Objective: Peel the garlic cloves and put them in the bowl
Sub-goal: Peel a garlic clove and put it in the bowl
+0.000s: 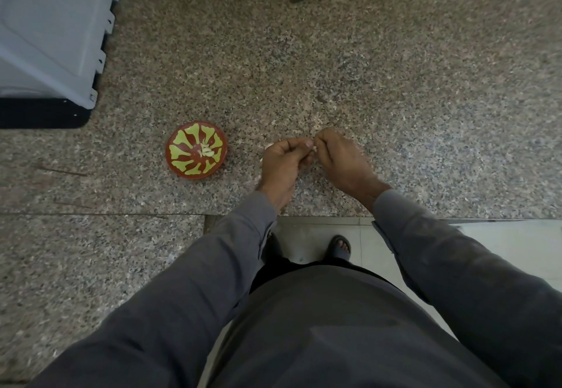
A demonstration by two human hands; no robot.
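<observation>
Pinching small pale garlic clove point(313, 148) between fingertips of left hand point(284, 164) and right hand point(340, 159), both curled around it above speckled granite counter point(395, 83). Red round bowl with green leaf pattern point(196, 150) sits left, nearer left hand; peeled cloves point(206, 151) inside.

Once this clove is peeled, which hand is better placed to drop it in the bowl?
Probably the left hand: it is on the same side as the bowl and nearer to it. The right hand would have to cross over the left.
</observation>
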